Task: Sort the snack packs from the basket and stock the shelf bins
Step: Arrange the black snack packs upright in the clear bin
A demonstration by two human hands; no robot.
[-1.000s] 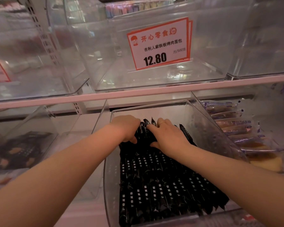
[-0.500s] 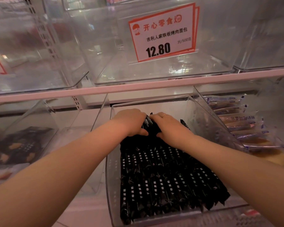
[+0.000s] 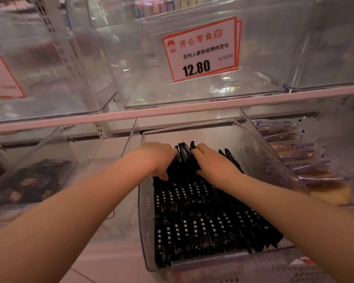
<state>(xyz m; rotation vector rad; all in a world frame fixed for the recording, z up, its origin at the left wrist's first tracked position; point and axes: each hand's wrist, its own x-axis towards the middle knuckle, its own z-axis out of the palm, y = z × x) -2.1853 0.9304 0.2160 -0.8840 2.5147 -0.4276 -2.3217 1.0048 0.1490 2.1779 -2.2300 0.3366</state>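
A clear plastic shelf bin (image 3: pixel 145 237) on the lower shelf holds several long black snack packs (image 3: pixel 204 219) laid side by side in rows. My left hand (image 3: pixel 157 158) and my right hand (image 3: pixel 213 162) reach deep into the bin and press from both sides on an upright bunch of the same black packs (image 3: pixel 184 152) at the back. Fingers of both hands curl around that bunch. A ring shows on my right hand.
Empty clear bins sit on the upper shelf, one with a 12.80 price card (image 3: pixel 200 48). The bin to the right holds blue-wrapped cake packs (image 3: pixel 298 158). The bin at lower left holds dark packs (image 3: pixel 33 180). A pink shelf rail (image 3: pixel 172 111) runs above my hands.
Both hands stayed on the bunch of black packs at the back of the bin, squeezing it together; the view shifted slightly.
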